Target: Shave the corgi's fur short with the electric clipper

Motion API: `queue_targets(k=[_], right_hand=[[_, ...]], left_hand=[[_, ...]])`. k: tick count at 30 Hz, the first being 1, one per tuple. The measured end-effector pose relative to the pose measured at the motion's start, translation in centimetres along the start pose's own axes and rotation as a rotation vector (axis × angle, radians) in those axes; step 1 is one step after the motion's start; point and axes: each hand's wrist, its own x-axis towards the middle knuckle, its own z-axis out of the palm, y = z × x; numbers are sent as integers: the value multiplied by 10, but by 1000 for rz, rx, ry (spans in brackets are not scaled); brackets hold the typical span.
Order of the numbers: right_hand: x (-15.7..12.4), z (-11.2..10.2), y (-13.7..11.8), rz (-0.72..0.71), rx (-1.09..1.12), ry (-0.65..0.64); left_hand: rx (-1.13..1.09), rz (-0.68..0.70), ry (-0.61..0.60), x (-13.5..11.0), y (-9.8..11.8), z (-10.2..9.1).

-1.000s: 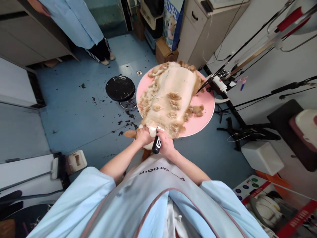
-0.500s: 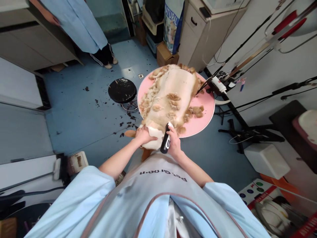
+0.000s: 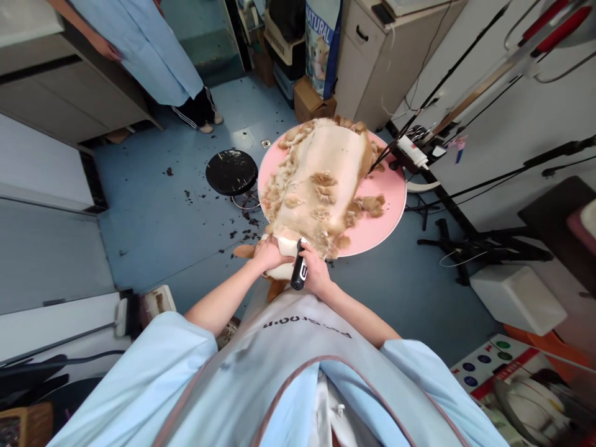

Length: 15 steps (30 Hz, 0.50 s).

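A dog [image 3: 329, 155] with closely clipped cream fur is on a round pink table [image 3: 388, 226], its head toward me. My left hand [image 3: 269, 253] grips the dog's head, near an orange-brown ear [image 3: 244, 251]. In my right hand [image 3: 316, 268] is a black hair clipper [image 3: 299, 267], its upper end against the fur at the neck. Loose tan tufts [image 3: 325, 186] rest on the dog's back. More cut fur [image 3: 370, 205] lies on the table around it. My left fingertips are partly hidden in the fur.
A black round stool [image 3: 231, 172] stands left of the table, with dark hair scattered on the blue floor [image 3: 158, 248]. Another person [image 3: 139, 49] in a blue smock stands at the back left. Cords and a stand [image 3: 414, 149] are at the right, near a drawer cabinet [image 3: 361, 62].
My right hand and the clipper have moved left, closer to my left hand. My left hand keeps its hold on the dog's head. The camera view has shifted slightly.
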Motion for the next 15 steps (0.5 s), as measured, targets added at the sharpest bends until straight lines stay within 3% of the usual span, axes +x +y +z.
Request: queue_targets(k=[5, 11, 15], right_hand=[[1, 3, 12, 15, -54, 164], [10, 3, 9, -78, -149, -54], [25, -15, 19, 33, -226, 34]], left_hand=[[-28, -27, -18, 0, 1, -2], [17, 14, -25, -1, 2, -7], [-16, -25, 4, 0, 2, 0]])
